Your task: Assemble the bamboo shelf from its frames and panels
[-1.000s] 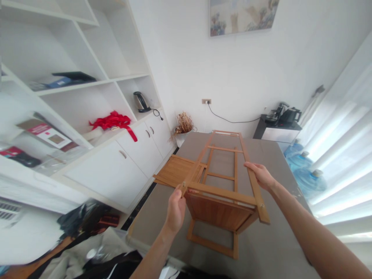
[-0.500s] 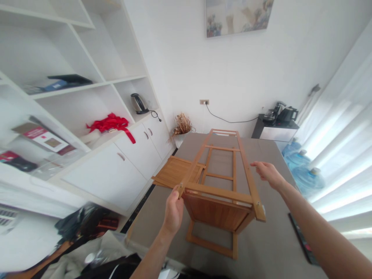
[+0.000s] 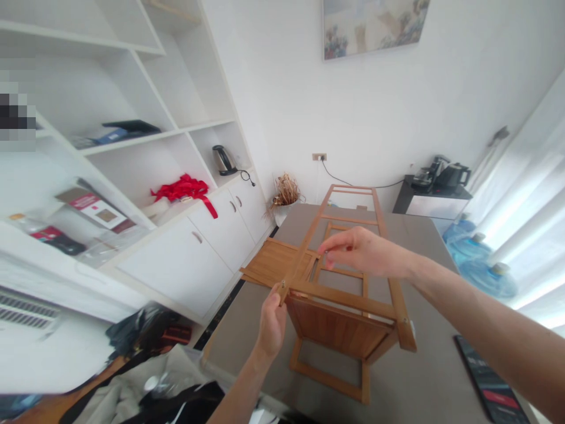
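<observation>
The light-brown, open-barred wooden rack [image 3: 348, 301] stands on the flat grey table [image 3: 238, 330] in front of me. My left hand [image 3: 271, 324] is closed around its near left corner. My right hand [image 3: 359, 253] is above the open top, fingers bent; whether they pinch something small, I cannot tell. I judge the rack stiff and rather light, but its joints may wobble, so the long side rails seem the safest hold.
</observation>
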The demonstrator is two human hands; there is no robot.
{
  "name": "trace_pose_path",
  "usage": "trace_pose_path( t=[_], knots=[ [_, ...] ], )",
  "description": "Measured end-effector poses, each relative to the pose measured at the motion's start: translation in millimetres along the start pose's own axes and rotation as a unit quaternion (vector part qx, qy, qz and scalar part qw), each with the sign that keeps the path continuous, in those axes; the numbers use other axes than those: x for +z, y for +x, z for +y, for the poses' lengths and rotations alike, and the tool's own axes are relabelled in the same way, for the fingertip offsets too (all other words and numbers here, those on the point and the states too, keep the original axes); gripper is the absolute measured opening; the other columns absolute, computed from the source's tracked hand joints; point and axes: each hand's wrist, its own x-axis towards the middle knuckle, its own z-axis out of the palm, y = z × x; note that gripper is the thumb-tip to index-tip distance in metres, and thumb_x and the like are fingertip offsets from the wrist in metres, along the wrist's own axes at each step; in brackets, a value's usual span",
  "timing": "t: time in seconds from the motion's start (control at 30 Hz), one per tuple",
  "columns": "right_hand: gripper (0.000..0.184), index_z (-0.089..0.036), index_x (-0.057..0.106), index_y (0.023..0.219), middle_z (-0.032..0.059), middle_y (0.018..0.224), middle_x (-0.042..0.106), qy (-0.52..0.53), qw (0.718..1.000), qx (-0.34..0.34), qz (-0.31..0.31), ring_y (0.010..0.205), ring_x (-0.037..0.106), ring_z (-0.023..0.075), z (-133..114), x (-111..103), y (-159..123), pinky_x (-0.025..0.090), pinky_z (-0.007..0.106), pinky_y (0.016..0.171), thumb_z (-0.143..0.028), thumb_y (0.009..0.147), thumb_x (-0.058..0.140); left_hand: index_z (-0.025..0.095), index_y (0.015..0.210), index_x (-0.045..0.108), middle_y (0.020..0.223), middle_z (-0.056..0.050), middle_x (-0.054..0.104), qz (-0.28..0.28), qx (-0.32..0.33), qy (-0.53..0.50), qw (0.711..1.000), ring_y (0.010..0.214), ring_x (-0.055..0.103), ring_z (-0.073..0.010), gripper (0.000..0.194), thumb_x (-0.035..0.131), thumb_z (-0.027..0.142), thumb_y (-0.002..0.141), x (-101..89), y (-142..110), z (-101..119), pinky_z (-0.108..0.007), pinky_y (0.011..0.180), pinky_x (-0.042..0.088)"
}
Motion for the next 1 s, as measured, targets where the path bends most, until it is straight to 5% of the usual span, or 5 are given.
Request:
trace_pose_path(
  t=[0.27,0.53,0.83,1.0],
  knots=[
    [0.008,-0.014,0.060,0.081,0.0036,0.077,0.071,0.230,0.970,0.057,-0.059,0.066,0.064,0.0100,-4.5,51.7,46.9,0.053,0.022,0.064,-0.020,0.075,0.062,0.014,0.094,0.063,0.097,-0.007,0.067,-0.019,0.020,0.003,1.000,0.095,0.059,-0.0234,0.032,0.042,0.037,0.084,-7.1,-5.5,1.0,-0.036,0.086,0.043],
    [0.007,-0.015,0.065,0.079,-0.0002,0.070,0.070,0.173,0.985,0.022,-0.007,0.058,0.058,0.0065,6.0,69.1,61.0,0.047,0.016,0.055,-0.019,0.075,0.062,0.013,0.095,0.063,0.097,-0.008,0.067,-0.009,0.023,0.003,1.000,0.099,0.058,-0.0247,0.032,0.044,0.036,0.084,-14.2,-8.5,0.7,-0.037,0.089,0.041],
    [0.019,-0.014,0.066,0.084,0.0002,0.078,0.069,0.263,0.956,0.057,-0.120,0.069,0.064,0.0098,0.1,76.5,57.0,0.052,0.024,0.071,-0.013,0.065,0.069,0.014,0.107,0.062,0.107,-0.009,0.065,-0.019,0.019,-0.028,0.999,0.108,0.055,-0.0255,0.036,0.045,0.035,0.083,-13.9,-7.7,3.3,-0.038,0.093,0.040],
    [0.010,-0.013,0.067,0.075,0.0002,0.072,0.069,0.279,0.952,0.023,-0.126,0.067,0.063,0.0110,-5.3,90.2,40.6,0.050,0.026,0.072,-0.013,0.065,0.066,0.014,0.098,0.064,0.103,-0.009,0.066,-0.020,0.037,-0.017,0.999,0.108,0.055,-0.0251,0.030,0.045,0.033,0.084,-17.6,-6.0,-1.1,-0.038,0.093,0.040]
  ],
)
